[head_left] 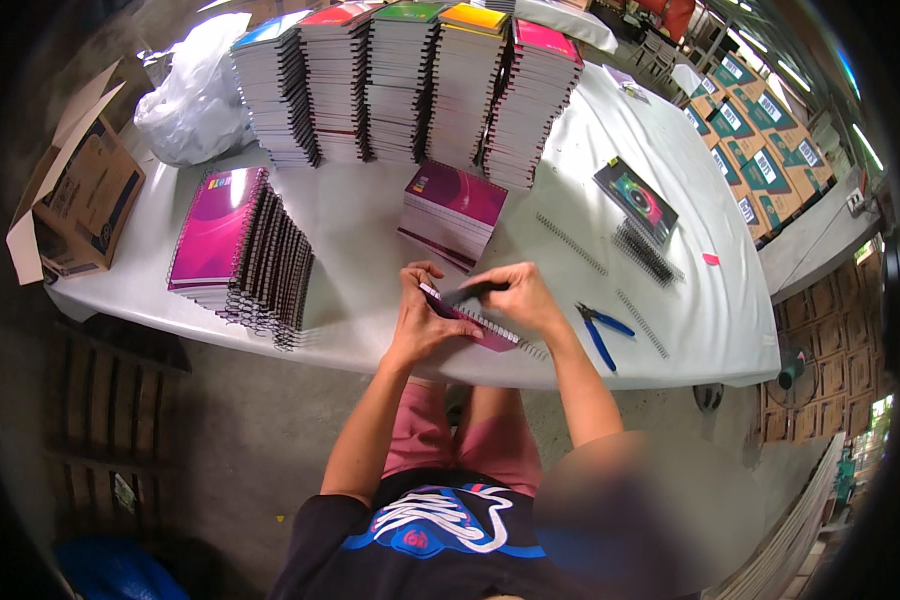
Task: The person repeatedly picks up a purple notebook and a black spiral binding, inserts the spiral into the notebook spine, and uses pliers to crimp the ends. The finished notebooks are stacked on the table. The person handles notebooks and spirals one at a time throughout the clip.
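Purple notebook [494,342], clock centre, beside table [355,240] edge at 6 | left hand [425,325]: fingers gripping notebook | right hand [520,298]: fingers closed on dark tool [460,296] over coil [500,328] | pliers [589,316] at 3, handles spread | stack [215,235] at 10, cover lettered, white table surface between it and left hand | boxes [760,170] at 2, labels printed

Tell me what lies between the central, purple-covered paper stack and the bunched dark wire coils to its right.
One loose, thin grey wire coil lies between them, slanting across the white tablecloth, as the head view shows.
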`<state>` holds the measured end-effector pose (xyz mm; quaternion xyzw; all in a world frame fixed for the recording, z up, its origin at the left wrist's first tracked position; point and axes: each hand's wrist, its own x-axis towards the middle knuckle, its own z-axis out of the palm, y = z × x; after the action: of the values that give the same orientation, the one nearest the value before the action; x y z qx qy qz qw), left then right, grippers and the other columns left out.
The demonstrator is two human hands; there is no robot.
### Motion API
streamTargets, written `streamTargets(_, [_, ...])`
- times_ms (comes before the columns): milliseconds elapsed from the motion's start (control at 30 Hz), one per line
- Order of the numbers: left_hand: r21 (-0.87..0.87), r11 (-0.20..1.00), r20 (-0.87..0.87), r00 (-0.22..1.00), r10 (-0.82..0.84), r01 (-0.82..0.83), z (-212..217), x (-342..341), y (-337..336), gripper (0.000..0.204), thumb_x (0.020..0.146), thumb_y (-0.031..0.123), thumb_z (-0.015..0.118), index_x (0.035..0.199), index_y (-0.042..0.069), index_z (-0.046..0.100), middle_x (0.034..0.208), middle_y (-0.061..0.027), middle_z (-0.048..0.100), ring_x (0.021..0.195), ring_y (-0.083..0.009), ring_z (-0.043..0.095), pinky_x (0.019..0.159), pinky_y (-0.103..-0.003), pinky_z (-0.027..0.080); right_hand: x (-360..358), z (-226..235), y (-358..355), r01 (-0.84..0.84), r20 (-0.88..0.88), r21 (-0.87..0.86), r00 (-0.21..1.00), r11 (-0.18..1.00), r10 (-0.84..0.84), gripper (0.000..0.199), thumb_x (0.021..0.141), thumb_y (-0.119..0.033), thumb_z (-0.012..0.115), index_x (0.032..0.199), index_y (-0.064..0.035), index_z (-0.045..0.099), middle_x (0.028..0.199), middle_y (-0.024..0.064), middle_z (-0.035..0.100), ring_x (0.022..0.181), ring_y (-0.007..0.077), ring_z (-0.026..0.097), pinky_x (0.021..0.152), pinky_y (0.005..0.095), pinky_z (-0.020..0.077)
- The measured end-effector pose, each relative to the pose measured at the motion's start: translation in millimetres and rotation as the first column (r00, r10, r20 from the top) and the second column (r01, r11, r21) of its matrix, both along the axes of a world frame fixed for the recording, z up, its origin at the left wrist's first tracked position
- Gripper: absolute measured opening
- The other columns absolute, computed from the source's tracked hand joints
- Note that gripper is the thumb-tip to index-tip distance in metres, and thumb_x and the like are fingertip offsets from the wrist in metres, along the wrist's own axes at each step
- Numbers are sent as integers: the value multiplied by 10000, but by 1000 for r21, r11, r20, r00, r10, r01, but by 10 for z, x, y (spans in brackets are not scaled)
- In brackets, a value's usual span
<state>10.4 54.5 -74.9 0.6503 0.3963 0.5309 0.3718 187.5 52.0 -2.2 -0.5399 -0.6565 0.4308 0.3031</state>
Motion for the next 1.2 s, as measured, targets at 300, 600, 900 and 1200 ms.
streamTargets(300, [113,993,-10,1000,-14,15,-69,29,-7,975,441,389,925,1047,43,244,1048,-111,352,996,-224,421,876,-335,387,-28,-123,61,23,-21,159,1000,987,-20,261,694,-38,670,948,-72,716,862,114,694,773,155,651,710,269,503])
streamTargets(600, [-205,950,433,892,-130,238,15,-81,-139,175,859,80,649,970,52,516,881,14,506,795,-67,454,739,-196,379,971,-47,-837,408,635,208,635,889,-439,673,756,-421,702,1350,-216,460,1455,150,322,1343,335,292,1074,456,273])
streamTargets(900, [-133,957,486,858,-166,260,12,-45,-99,210,807,50,697,971,56,567,950,-14,576,853,-87,543,783,-221,426,1173,-804,-1275,339,645,477,491,811,-585,453,952,-375,440,1385,-250,397,1375,148,349,1293,360,274,1061,545,209])
streamTargets(1200, [70,985,413,903,118,-160,76,138,-246,510,678,-32,783,1110,45,523,823,-53,642,750,-95,592,718,-215,467,866,-531,-1291,550,295,502,616,667,-730,413,957,-367,448,1347,-229,460,1173,134,448,1095,315,429,974,493,314])
